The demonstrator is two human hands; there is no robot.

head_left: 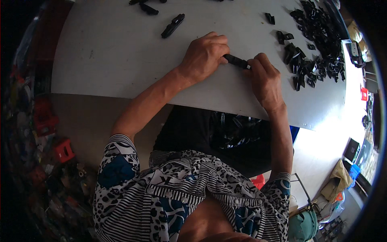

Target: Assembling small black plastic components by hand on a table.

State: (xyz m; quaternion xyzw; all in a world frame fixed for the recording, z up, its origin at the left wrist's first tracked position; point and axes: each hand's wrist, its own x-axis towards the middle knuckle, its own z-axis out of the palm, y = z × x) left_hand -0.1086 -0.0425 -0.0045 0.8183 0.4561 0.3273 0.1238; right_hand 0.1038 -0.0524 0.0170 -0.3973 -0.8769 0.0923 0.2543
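A slim black plastic part is held just above the pale table, one end in each hand. My left hand is closed round its left end, fingers curled and knuckles up. At the other end, the thumb and fingers of my right hand pinch it. Both ends of the part are hidden by the fingers. A similar long black part lies on the table beyond my left hand.
At the right of the table lies a heap of small black plastic pieces, with several strays nearer my right hand. More black parts lie at the far left. Below the table edge, more black pieces rest near my lap. A red stool stands at left.
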